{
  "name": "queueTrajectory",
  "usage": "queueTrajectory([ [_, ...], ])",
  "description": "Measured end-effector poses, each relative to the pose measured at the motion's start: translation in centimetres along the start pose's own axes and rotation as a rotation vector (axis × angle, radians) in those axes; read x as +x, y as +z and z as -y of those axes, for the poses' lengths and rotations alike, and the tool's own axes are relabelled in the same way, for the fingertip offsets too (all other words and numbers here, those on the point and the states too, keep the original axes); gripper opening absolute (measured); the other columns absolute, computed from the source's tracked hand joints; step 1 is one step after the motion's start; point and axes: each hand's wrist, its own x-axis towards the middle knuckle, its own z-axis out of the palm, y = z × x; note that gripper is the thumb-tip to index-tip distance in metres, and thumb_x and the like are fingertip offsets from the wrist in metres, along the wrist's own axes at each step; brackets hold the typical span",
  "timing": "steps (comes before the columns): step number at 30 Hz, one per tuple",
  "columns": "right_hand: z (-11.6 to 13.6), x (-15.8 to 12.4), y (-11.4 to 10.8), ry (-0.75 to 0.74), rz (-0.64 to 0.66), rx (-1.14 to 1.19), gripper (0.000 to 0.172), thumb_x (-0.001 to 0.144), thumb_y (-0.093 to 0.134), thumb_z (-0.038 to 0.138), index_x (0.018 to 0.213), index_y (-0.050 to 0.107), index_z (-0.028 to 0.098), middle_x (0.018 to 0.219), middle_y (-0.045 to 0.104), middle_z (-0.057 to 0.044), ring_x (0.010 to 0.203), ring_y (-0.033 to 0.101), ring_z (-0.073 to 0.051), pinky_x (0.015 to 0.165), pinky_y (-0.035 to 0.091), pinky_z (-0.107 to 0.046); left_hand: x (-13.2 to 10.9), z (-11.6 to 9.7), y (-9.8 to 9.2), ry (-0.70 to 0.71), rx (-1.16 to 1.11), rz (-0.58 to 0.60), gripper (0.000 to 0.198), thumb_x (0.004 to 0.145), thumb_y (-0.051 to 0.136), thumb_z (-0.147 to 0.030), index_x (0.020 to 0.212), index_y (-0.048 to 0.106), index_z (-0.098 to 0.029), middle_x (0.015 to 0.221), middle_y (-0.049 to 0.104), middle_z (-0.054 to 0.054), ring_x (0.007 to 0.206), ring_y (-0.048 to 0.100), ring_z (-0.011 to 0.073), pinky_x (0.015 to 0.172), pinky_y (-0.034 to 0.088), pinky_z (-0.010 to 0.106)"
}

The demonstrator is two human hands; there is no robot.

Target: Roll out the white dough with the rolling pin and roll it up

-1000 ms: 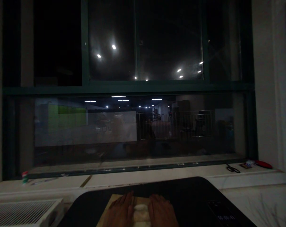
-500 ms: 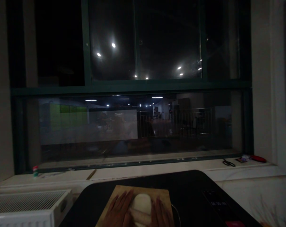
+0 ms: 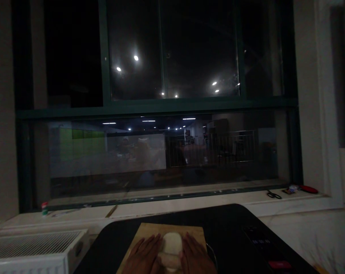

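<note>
A pale lump of dough (image 3: 171,244) lies on a wooden board (image 3: 149,230) at the bottom middle of the head view. My left hand (image 3: 145,254) rests flat against the dough's left side with its fingers stretched out. My right hand (image 3: 195,255) lies flat against the right side in the same way. Both hands touch the dough and cup it between them. The board sits on a dark round-cornered table (image 3: 226,224). The wrists are cut off by the bottom edge of the view.
A dark device with a dim display (image 3: 259,241) and a red patch (image 3: 278,264) lies on the table at the right. Scissors (image 3: 274,195) and small items sit on the white window sill. A small bottle (image 3: 44,208) stands at the left, above a radiator (image 3: 32,247).
The view has dipped and shifted, bringing the board and dough more into sight. My hands stayed on either side of the dough and slid slightly along it.
</note>
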Motion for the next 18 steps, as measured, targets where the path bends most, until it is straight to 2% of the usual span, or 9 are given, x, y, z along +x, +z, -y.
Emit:
queueTrajectory([
  [3,-0.6,3.3,-2.3,0.018,0.350,0.036,0.046,0.101,0.033,0.018,0.125,0.072,0.023,0.130,0.072,-0.007,0.124,0.065,-0.025,0.105,0.052,-0.041,1.8,-1.7,-1.8,-0.170,-0.108,0.142,0.046,0.103,0.044,-0.041,0.145,0.056,-0.030,0.147,0.061,0.003,0.135,0.057,0.0281,0.116,0.046,0.052],
  [5,-0.6,5.4,-3.6,0.031,0.479,0.031,0.048,0.101,0.031,0.014,0.126,0.071,0.018,0.129,0.072,-0.011,0.124,0.065,-0.026,0.106,0.050,-0.043,3.1,-2.7,-2.5,-0.245,-0.168,0.184,0.047,0.103,0.041,-0.040,0.145,0.056,-0.027,0.144,0.063,0.007,0.135,0.058,0.0293,0.117,0.043,0.055],
  [9,0.0,8.5,-4.2,0.104,0.507,-0.098,0.041,0.102,0.035,0.016,0.113,0.074,0.018,0.115,0.074,-0.015,0.110,0.069,-0.031,0.097,0.051,-0.050,4.7,-3.1,-2.3,-0.326,-0.225,0.172,0.049,0.104,0.035,-0.041,0.143,0.059,-0.024,0.137,0.069,0.010,0.125,0.066,0.0283,0.111,0.049,0.051],
  [13,0.0,9.7,-3.1,0.100,0.552,-0.031,0.039,0.104,0.037,0.024,0.101,0.076,0.018,0.099,0.077,-0.016,0.093,0.073,-0.029,0.082,0.053,-0.040,4.7,-1.5,-0.3,-0.329,-0.213,0.107,0.046,0.103,0.039,-0.042,0.140,0.061,-0.025,0.132,0.073,0.008,0.117,0.070,0.0266,0.104,0.056,0.044],
  [15,-0.5,10.0,-2.2,0.144,0.591,0.034,0.045,0.106,0.035,0.030,0.093,0.077,0.018,0.086,0.078,-0.015,0.080,0.074,-0.027,0.072,0.052,-0.035,4.2,-0.5,0.7,-0.250,-0.155,-0.006,0.044,0.100,0.049,-0.042,0.139,0.062,-0.027,0.135,0.071,0.008,0.122,0.068,0.0274,0.103,0.057,0.043],
  [18,-1.8,10.1,-0.9,0.230,0.526,0.102,0.043,0.105,0.040,0.042,0.098,0.076,0.020,0.082,0.077,-0.014,0.075,0.073,-0.024,0.067,0.049,-0.031,3.8,0.7,1.4,-0.087,-0.061,-0.242,0.041,0.096,0.058,-0.032,0.136,0.063,-0.032,0.147,0.062,0.005,0.137,0.056,0.0278,0.109,0.054,0.044],
])
